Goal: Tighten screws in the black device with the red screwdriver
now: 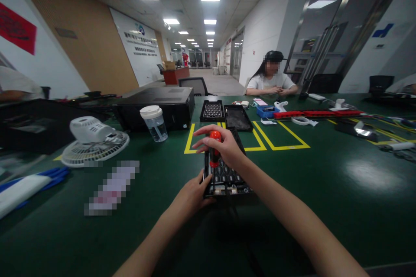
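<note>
A screwdriver (214, 149) with a red and black handle stands upright in my right hand (225, 143). The thumb and palm press on the handle while the other fingers stretch out to the left. Below it lies a black tray-like case (229, 175) with rows of dark compartments and small circuit parts along its near edge. My left hand (195, 190) grips this case at its left edge. The screwdriver's tip points down into the case's left side, but its exact contact point cannot be made out. Part of the case is hidden behind my right hand and forearm.
Behind the case lie a similar black tray (212, 111) and a black lid (238, 117). Leftward are a lidded cup (155, 123), a large black box (156, 99), a white fan (94, 140) and blue-white gloves (29, 188). A person (271, 78) sits across the green table (325, 207).
</note>
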{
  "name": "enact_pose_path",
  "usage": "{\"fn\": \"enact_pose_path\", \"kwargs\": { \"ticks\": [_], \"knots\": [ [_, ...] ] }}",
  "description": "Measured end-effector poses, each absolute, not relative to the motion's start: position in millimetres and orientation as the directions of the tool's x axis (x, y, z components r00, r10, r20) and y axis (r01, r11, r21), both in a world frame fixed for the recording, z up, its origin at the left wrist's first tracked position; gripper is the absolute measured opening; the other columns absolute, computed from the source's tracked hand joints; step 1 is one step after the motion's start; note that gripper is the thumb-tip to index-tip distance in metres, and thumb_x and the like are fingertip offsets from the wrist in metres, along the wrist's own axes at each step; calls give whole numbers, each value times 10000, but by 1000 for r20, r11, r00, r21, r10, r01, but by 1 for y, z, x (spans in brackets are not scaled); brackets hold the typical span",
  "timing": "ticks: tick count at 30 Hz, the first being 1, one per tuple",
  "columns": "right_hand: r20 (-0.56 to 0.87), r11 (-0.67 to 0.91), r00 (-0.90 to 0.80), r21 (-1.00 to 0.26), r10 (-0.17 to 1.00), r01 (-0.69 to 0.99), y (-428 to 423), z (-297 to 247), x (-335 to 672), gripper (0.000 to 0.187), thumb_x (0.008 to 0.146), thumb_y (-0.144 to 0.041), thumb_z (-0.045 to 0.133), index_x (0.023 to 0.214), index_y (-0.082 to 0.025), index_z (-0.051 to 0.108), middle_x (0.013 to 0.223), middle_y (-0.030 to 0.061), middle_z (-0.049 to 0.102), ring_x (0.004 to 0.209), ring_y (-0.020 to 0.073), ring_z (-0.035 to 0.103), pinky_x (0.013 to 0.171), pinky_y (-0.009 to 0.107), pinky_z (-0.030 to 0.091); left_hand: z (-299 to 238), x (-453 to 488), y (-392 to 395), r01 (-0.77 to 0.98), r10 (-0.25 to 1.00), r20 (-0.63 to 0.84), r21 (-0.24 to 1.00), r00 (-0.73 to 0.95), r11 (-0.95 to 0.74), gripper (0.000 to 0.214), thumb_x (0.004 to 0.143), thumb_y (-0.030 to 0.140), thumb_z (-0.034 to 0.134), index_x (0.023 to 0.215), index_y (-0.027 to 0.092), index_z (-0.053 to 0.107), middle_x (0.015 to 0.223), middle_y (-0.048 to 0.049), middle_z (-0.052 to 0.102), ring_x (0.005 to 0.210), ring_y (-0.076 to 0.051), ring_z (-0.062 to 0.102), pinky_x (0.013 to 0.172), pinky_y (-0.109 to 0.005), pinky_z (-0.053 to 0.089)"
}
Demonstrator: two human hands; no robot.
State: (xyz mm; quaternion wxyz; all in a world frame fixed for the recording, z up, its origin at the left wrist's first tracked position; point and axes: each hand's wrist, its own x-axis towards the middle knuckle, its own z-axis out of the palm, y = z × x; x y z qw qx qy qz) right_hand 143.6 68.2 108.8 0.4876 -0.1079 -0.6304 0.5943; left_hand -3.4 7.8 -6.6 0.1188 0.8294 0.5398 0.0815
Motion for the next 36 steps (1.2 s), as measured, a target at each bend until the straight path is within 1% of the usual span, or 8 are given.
{"fn": "enact_pose_path", "kwargs": {
  "ticks": [3,5,9,13,17,22,26,36],
  "knots": [
    [465,195,-577,-862,671,-469,69,108,146,248,763,-254,676,983,-166,603,939,45,674,661,137,686,585,268,572,-6,-2,7,881,919,11,278,395,-382,681,780,374,642,1385,220,368,1546,-135,221,1313,-336,410,1044,-443,365],
    [461,194,-595,-868,659,-457,69,107,147,228,759,-269,691,934,-158,596,761,2,669,550,108,646,527,232,543,-6,-2,6,884,920,3,274,393,-378,678,782,383,640,1383,226,367,1545,-135,221,1302,-338,425,1037,-448,371],
    [457,194,-605,-872,652,-450,67,106,147,236,754,-332,698,750,-160,536,507,-75,529,383,67,498,399,182,436,-6,-2,7,884,918,-3,271,397,-382,673,792,408,630,1381,214,372,1540,-147,232,1308,-342,416,1038,-447,371],
    [450,123,-643,-865,620,-486,66,107,146,292,835,-420,533,719,-152,541,540,-48,521,387,78,485,385,201,409,-6,-2,7,883,916,0,267,401,-386,678,795,398,635,1387,202,371,1530,-150,258,1305,-331,422,1048,-434,366],
    [464,77,-685,-854,561,-515,67,107,146,309,860,-384,401,764,-144,571,562,-18,542,429,104,514,426,226,422,-7,-3,8,880,911,8,257,412,-400,689,797,396,633,1397,197,362,1523,-145,274,1299,-320,432,1049,-421,366],
    [467,39,-717,-850,517,-526,70,107,147,288,859,-360,418,792,-134,583,601,-6,555,470,113,536,449,232,416,-8,-3,7,885,913,8,244,408,-397,691,797,387,636,1395,165,371,1509,-169,292,1284,-328,448,1039,-415,378],
    [431,-8,-759,-867,488,-498,73,106,150,300,863,-369,426,819,-124,593,635,8,574,509,121,560,481,242,436,-9,-3,7,879,912,23,258,409,-400,691,795,394,640,1399,208,360,1517,-143,284,1291,-325,440,1043,-428,374],
    [458,-27,-749,-845,478,-534,83,102,151,299,866,-362,443,828,-110,598,667,26,598,521,138,587,491,258,459,-7,-2,5,881,913,33,254,406,-400,683,791,379,650,1391,196,379,1530,-147,255,1290,-331,442,1046,-423,377]
  ]
}}
